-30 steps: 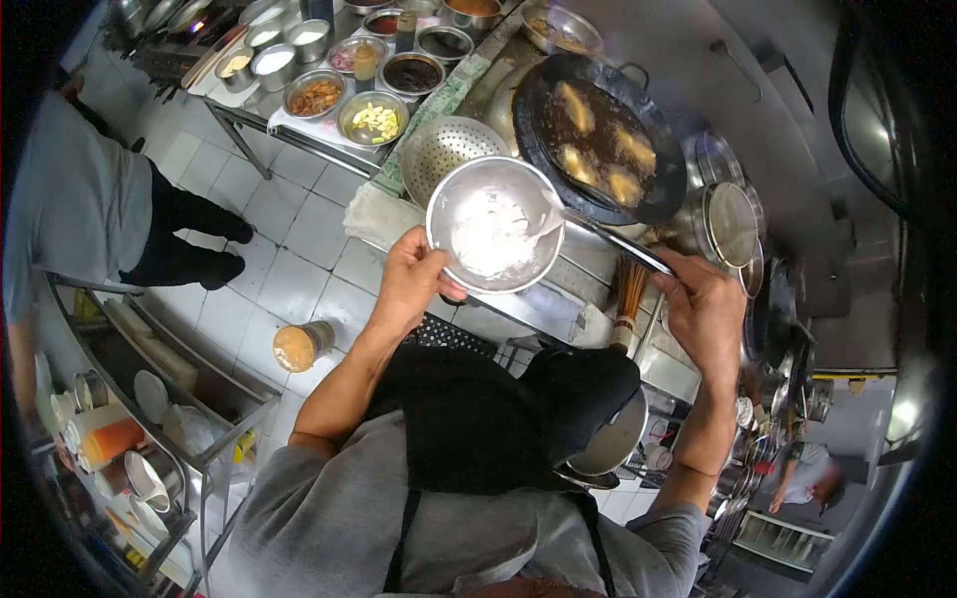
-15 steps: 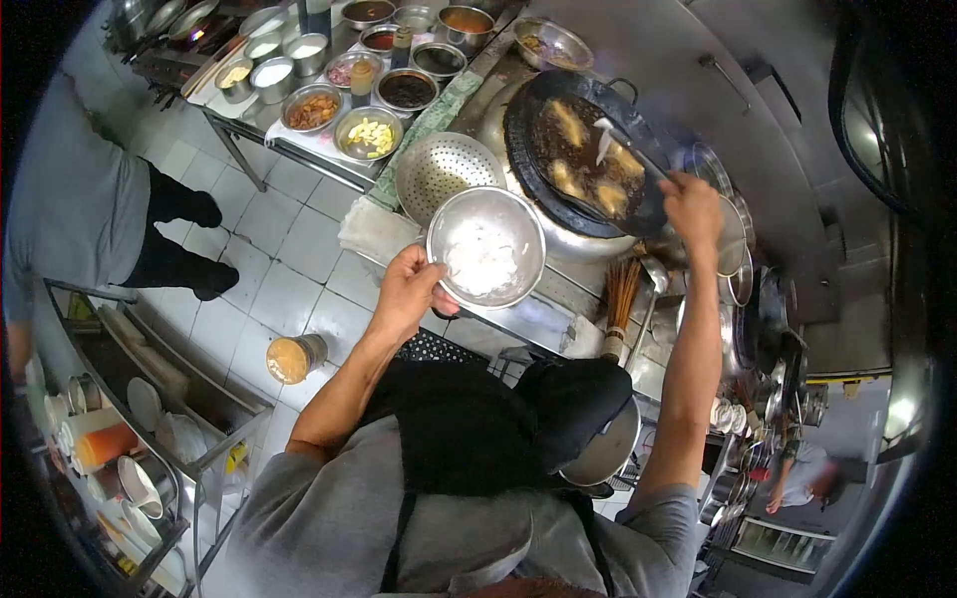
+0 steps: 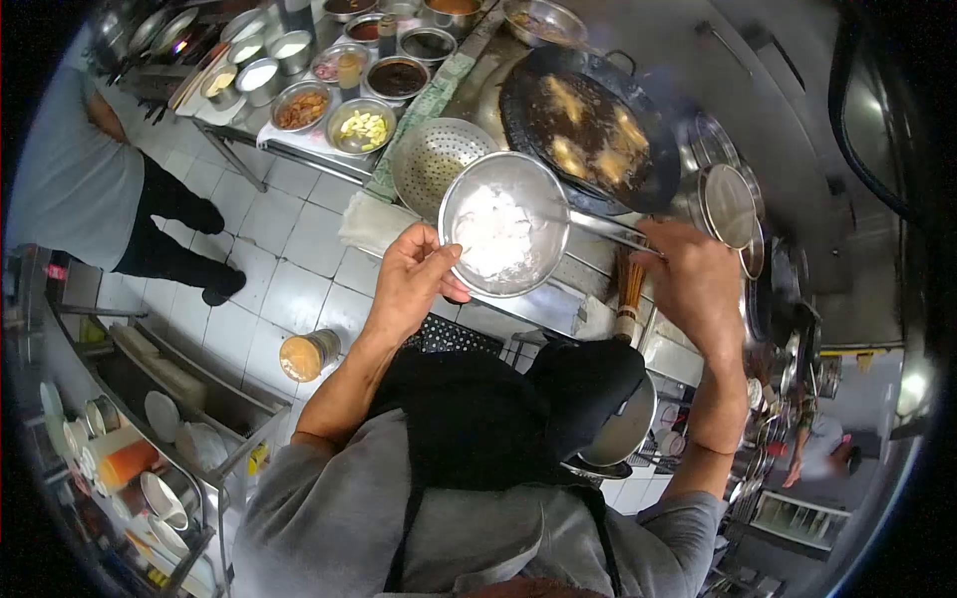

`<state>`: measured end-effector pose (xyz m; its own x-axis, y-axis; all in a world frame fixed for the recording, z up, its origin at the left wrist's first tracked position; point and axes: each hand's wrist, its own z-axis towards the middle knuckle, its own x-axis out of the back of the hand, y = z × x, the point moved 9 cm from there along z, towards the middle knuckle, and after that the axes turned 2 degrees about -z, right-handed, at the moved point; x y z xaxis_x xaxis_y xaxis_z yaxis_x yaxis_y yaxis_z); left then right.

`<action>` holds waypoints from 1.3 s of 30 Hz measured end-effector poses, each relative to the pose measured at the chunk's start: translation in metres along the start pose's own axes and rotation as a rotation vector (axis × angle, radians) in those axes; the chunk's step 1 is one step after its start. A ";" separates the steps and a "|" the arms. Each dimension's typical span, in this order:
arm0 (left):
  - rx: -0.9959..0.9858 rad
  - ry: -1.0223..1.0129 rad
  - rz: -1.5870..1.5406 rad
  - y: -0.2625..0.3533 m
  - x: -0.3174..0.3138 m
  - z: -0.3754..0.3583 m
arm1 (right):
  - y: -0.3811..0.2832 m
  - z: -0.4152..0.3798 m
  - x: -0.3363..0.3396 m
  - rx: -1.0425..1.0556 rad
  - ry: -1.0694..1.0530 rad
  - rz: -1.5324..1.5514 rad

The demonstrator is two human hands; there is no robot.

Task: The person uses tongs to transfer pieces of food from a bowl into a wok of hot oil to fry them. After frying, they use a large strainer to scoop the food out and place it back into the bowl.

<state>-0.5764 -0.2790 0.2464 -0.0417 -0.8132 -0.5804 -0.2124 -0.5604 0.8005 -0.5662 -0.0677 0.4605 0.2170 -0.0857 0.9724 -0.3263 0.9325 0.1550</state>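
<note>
My left hand (image 3: 414, 274) grips the near left rim of a steel bowl (image 3: 551, 189), thumb over the edge. White, floury-looking pieces (image 3: 495, 234) lie inside it. My right hand (image 3: 695, 284) is closed around metal tongs (image 3: 608, 229), which point left to the bowl's right side. Their tips are hard to make out against the bowl. Behind the bowl sits a black wok (image 3: 643, 110) of dark oil, where several golden pieces (image 3: 570, 156) fry. A perforated strainer (image 3: 419, 164) rests just left of the wok, partly covered by the bowl.
Several ingredient bowls stand on a side table (image 3: 224, 140), including yellow pieces (image 3: 361, 130). A bamboo brush (image 3: 630, 299) and strainers (image 3: 730, 204) are on the right. A capped jar (image 3: 309, 354) is at left. Another person (image 3: 85, 189) stands at far left.
My right hand has drawn the tongs back from over the wok to the bowl; the white piece at their tip no longer shows there. The bowl has shifted slightly up and right.
</note>
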 end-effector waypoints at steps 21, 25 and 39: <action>0.088 0.024 -0.023 -0.066 0.017 0.032 | 0.051 -0.029 0.048 -0.249 0.190 0.098; 0.102 0.033 -0.017 -0.080 0.025 0.036 | 0.079 -0.015 0.045 -0.336 0.320 0.063; 0.086 0.060 -0.046 -0.040 0.023 0.009 | 0.140 0.088 -0.103 -0.560 0.167 0.029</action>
<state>-0.5773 -0.2736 0.1997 0.0275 -0.7963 -0.6043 -0.2955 -0.5840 0.7560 -0.7151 0.0409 0.3972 0.3725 -0.0433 0.9270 0.1917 0.9810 -0.0312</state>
